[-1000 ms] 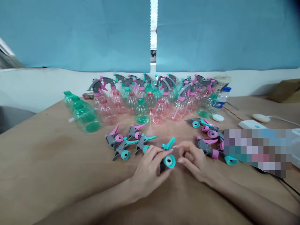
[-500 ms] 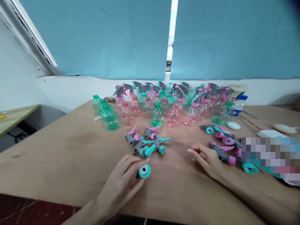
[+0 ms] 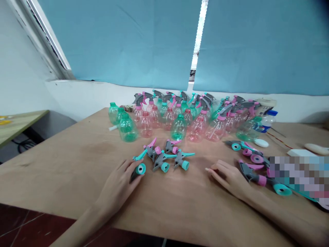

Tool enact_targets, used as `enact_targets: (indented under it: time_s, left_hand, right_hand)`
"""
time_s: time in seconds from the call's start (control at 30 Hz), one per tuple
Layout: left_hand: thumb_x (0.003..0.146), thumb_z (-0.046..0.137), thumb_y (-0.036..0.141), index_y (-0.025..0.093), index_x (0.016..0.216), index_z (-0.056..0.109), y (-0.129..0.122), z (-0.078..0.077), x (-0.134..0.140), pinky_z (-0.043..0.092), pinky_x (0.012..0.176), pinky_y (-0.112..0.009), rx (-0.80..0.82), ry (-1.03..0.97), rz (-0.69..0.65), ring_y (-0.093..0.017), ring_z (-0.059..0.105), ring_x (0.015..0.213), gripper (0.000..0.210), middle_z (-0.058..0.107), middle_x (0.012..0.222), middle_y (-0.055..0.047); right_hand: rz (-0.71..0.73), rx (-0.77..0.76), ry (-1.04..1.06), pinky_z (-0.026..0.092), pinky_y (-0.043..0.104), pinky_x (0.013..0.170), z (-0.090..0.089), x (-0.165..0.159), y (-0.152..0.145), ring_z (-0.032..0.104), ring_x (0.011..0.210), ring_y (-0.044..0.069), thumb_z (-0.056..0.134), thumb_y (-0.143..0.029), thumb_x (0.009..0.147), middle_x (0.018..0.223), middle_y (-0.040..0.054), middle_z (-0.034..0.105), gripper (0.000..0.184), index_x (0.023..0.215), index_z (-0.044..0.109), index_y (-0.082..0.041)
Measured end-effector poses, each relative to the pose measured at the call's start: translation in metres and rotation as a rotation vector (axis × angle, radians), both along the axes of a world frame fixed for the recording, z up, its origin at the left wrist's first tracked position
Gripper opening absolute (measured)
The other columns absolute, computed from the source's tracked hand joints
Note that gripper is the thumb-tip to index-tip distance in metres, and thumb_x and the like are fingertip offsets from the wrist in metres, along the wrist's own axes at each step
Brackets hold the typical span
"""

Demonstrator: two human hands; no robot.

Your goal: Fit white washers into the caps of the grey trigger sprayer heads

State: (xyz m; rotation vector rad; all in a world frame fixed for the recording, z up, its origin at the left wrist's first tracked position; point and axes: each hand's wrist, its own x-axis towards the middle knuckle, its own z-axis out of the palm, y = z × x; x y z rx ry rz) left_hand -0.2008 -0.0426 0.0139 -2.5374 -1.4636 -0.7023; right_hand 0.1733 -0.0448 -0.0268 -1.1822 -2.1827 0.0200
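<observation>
My left hand (image 3: 119, 187) is closed around the side of a trigger spray head (image 3: 140, 168), grey with a turquoise trigger and collar, low at the tabletop. Its collar opening faces me; its grey body is partly hidden by my fingers. Just right of it lie several loose spray heads, among them a pink-collared one (image 3: 154, 151) and a turquoise-collared one (image 3: 181, 160). My right hand (image 3: 230, 178) rests on the table, fingers loosely curled, thumb apart, with nothing seen in it. Nearest to that hand is a grey and pink spray head (image 3: 253, 173).
Behind stand several green bottles (image 3: 128, 128) and pink bottles (image 3: 146, 125), many with spray heads on. At right are more loose spray heads (image 3: 281, 189), a white disc (image 3: 261, 143), a blue-capped bottle (image 3: 268, 121) and a blurred-out patch. The wooden table's (image 3: 64, 171) front edge is near me.
My left hand has carried the turquoise spray head left and away from me, to the left of the loose group. My right hand stays nearly in place; the view has shifted slightly.
</observation>
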Motion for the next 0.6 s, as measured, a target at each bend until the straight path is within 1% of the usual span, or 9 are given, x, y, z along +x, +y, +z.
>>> enact_targets:
  time_s: [0.07,0.13,0.23,0.3,0.37,0.47,0.53,0.6]
  left_hand:
    - [0.089,0.049,0.027,0.020,0.116,0.052,0.003,0.001,0.009,0.048,0.085,-0.044,-0.006,0.014,-0.029,-0.026,0.056,0.100,0.028,0.061,0.107,-0.008]
    - [0.090,0.048,0.030,0.020,0.114,0.053,0.008,0.002,0.019,0.048,0.084,-0.043,0.001,0.011,-0.055,-0.025,0.056,0.097,0.026,0.061,0.105,-0.007]
    - [0.090,0.049,0.035,0.020,0.112,0.055,0.018,0.005,0.030,0.048,0.082,-0.042,0.002,0.003,-0.065,-0.025,0.056,0.093,0.027,0.061,0.100,-0.007]
    - [0.090,0.050,0.037,0.021,0.112,0.056,0.027,0.007,0.034,0.048,0.082,-0.043,-0.014,0.002,-0.074,-0.026,0.056,0.094,0.028,0.061,0.099,-0.006]
    - [0.091,0.048,0.038,0.022,0.112,0.056,0.036,0.008,0.038,0.047,0.085,-0.043,-0.026,-0.002,-0.104,-0.026,0.056,0.097,0.027,0.061,0.102,-0.006]
    - [0.093,0.044,0.040,0.024,0.112,0.056,0.046,0.010,0.045,0.045,0.090,-0.044,0.016,-0.025,-0.158,-0.026,0.056,0.102,0.028,0.061,0.106,-0.005]
    - [0.092,0.044,0.043,0.022,0.111,0.057,0.050,0.013,0.056,0.044,0.091,-0.046,0.028,-0.028,-0.157,-0.028,0.054,0.107,0.031,0.060,0.108,-0.006]
    - [0.092,0.044,0.046,0.021,0.106,0.059,0.050,0.019,0.072,0.045,0.089,-0.047,0.030,-0.022,-0.162,-0.030,0.053,0.106,0.033,0.060,0.104,-0.007]
  right_hand:
    - [-0.011,-0.023,-0.020,0.047,0.027,0.061,0.004,0.000,-0.001,0.059,0.064,0.015,0.044,-0.029,0.094,0.072,0.0027,0.059,0.023,0.078,0.057,-0.020]
    - [-0.031,-0.054,-0.050,0.048,0.028,0.063,0.009,0.003,-0.003,0.060,0.066,0.016,0.044,-0.030,0.094,0.075,0.0034,0.060,0.023,0.079,0.058,-0.020]
    - [-0.062,-0.114,-0.095,0.050,0.031,0.069,0.018,0.011,-0.009,0.063,0.078,0.018,0.043,-0.030,0.094,0.087,0.0055,0.063,0.020,0.089,0.060,-0.021]
    - [-0.081,-0.132,-0.114,0.051,0.034,0.075,0.025,0.019,-0.014,0.063,0.087,0.019,0.043,-0.028,0.094,0.096,0.0064,0.064,0.019,0.096,0.061,-0.022]
    - [-0.112,-0.127,-0.123,0.051,0.037,0.080,0.031,0.029,-0.019,0.062,0.094,0.020,0.043,-0.028,0.094,0.101,0.0067,0.064,0.020,0.100,0.061,-0.023]
    - [-0.170,-0.110,-0.114,0.051,0.039,0.082,0.042,0.047,-0.029,0.062,0.098,0.022,0.044,-0.031,0.093,0.105,0.0078,0.064,0.021,0.102,0.061,-0.023]
    - [-0.215,-0.097,-0.100,0.051,0.040,0.084,0.048,0.060,-0.036,0.061,0.101,0.023,0.044,-0.034,0.093,0.109,0.0087,0.063,0.023,0.103,0.061,-0.023]
    - [-0.285,-0.064,-0.086,0.051,0.042,0.086,0.050,0.075,-0.044,0.060,0.103,0.025,0.044,-0.039,0.092,0.112,0.0093,0.062,0.026,0.104,0.061,-0.023]
